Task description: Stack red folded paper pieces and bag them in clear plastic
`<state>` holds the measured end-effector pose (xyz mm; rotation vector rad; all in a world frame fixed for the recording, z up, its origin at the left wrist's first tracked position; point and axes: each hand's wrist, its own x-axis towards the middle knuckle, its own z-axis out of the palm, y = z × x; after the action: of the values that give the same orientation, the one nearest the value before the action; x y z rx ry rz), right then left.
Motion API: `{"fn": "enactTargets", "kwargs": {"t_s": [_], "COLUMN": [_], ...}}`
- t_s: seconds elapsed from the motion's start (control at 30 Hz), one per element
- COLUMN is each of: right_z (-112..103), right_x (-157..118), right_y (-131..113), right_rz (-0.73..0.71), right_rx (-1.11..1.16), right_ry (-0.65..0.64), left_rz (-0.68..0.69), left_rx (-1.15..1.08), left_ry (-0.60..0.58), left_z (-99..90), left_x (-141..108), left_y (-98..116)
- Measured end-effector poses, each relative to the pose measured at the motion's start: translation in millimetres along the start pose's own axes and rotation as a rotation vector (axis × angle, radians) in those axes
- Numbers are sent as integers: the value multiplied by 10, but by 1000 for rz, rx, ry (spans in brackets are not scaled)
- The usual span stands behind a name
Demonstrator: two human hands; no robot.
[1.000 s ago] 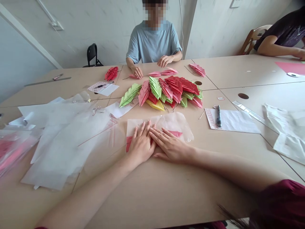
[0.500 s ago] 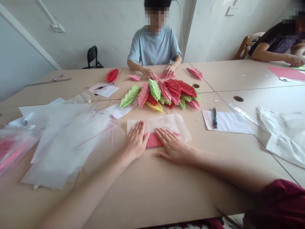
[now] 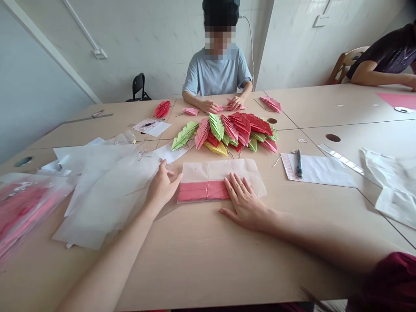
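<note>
In front of me a clear plastic bag [image 3: 224, 168] lies flat on the table, with folded pink-red paper [image 3: 201, 190] in its lower part. My right hand [image 3: 245, 199] rests on the bag's right half, fingers spread and flat, covering the right end of the red paper. My left hand [image 3: 163, 184] is raised just left of the bag, its fingers loosely curled and apart, with nothing visible in them. Beyond the bag sits a heap of folded paper pieces [image 3: 240, 128] in green, pink, red and yellow.
Several translucent plastic bags [image 3: 107, 199] spread over the left side, beside a bag of red paper [image 3: 29, 208]. On the right are a pen [image 3: 299, 164] on a paper slip [image 3: 328, 169] and a white bag [image 3: 396, 186]. A person [image 3: 219, 69] opposite handles pink paper; another sits far right.
My left hand has lifted off the bag and moved left, uncovering the red paper's left part. My right hand stays on the bag. The view has shifted slightly left.
</note>
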<state>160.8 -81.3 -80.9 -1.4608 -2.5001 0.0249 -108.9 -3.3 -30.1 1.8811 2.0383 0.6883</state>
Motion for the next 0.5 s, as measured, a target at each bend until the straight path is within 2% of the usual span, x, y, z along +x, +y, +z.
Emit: {"fn": "enactTargets", "kwargs": {"t_s": [0.1,0.17,0.23,0.33,0.5], "right_z": [9,13,16,22,26], "right_x": [-5,-6,-7,-10,-17], "right_y": [7,9,9,12,22], "right_rz": [-6,-10,-13,-13,-18], "right_rx": [3,2,-3,-10,-8], "right_ry": [7,15,22,23,18], "left_rz": [-142,-208,-223,-148,10], "left_rx": [-455,-533,-433,-218,13], "left_ry": [-262,-362,-369,-360,-457], "left_z": [-104,-133,-153,-226,-507], "left_x": [48,52,54,82,169], "left_y": [6,12,-1,-82,-332]}}
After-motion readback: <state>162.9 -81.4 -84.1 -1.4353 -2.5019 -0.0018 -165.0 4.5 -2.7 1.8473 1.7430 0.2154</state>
